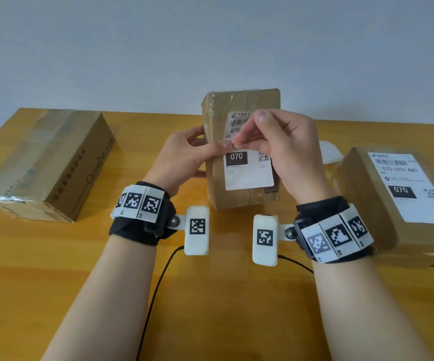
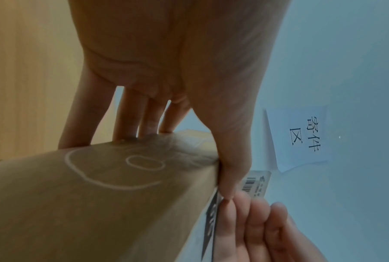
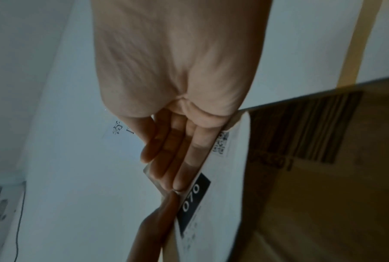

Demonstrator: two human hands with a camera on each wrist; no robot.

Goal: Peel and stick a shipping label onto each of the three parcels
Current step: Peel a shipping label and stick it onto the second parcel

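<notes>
The shipping label (image 1: 248,169) sits on the front face of the middle parcel (image 1: 239,149), which is held tilted above the table (image 1: 210,295) in the centre of the head view; its lower half, with a black "070" block and a small square code, lies flat on the cardboard, while its upper part with the barcode stands off the face. The left hand (image 1: 184,157) grips this parcel from its left side, thumb across the front at the label's left edge and fingers (image 2: 126,120) behind the box, so its grip is closed on the parcel. The right hand (image 1: 283,149) comes in from the right with thumb and fingertips pinched together at the middle of the label, meeting the left thumb there; its grip is closed on the label. To the right, a second parcel (image 1: 362,209) rests on the table with a white label (image 1: 406,186) already flat on its top. To the left lies a third parcel (image 1: 44,162), taped and bearing none that can be seen. A sheet of white paper (image 1: 329,152) lies on the table behind the right hand. Both wrists wear black bands with black-and-white marker tags
</notes>
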